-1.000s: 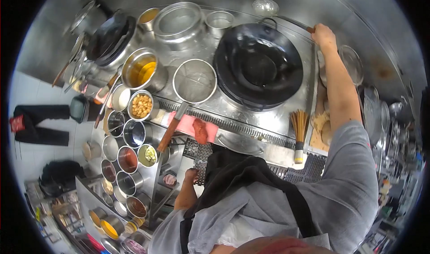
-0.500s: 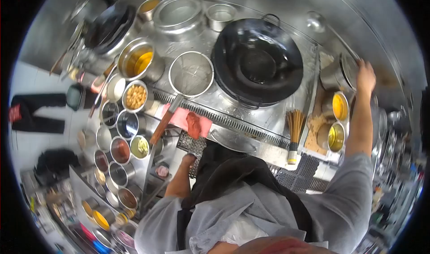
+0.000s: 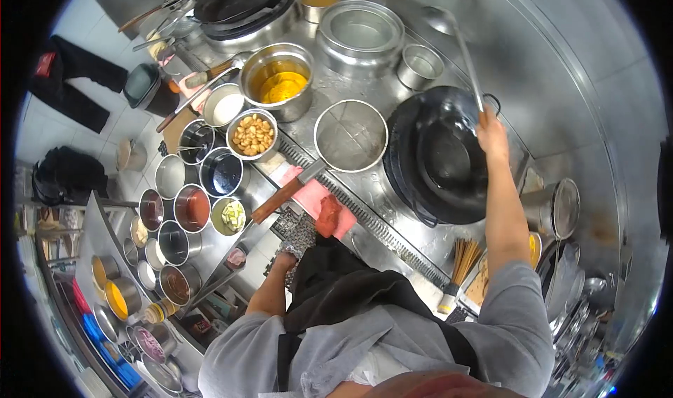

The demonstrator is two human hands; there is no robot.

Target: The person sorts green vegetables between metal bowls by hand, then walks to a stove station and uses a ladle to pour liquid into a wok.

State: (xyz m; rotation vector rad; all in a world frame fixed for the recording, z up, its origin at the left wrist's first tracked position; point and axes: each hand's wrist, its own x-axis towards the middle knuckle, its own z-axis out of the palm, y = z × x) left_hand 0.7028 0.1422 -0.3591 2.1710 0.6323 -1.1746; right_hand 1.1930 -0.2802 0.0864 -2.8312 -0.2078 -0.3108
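Note:
My right hand is closed around the handle of a long metal ladle. The ladle's bowl points up and away, toward the back wall. Below this hand lies a large black wok, with bare, shiny inner walls. My left hand hangs low beside my black apron; its fingers are hard to make out. A round wire strainer rests left of the wok, its wooden handle reaching toward me. By that handle, a crumpled red cloth sits on a pink cloth.
On the left stand a pot of yellow-orange liquid, a bowl of pale brown pieces and several seasoning containers. A lidded-looking metal pot is at the back. A bamboo brush lies at the front right.
My right hand has swung left with the ladle, from the pots on the right to over the wok's right side. The view has turned left, so the counter things appear farther right.

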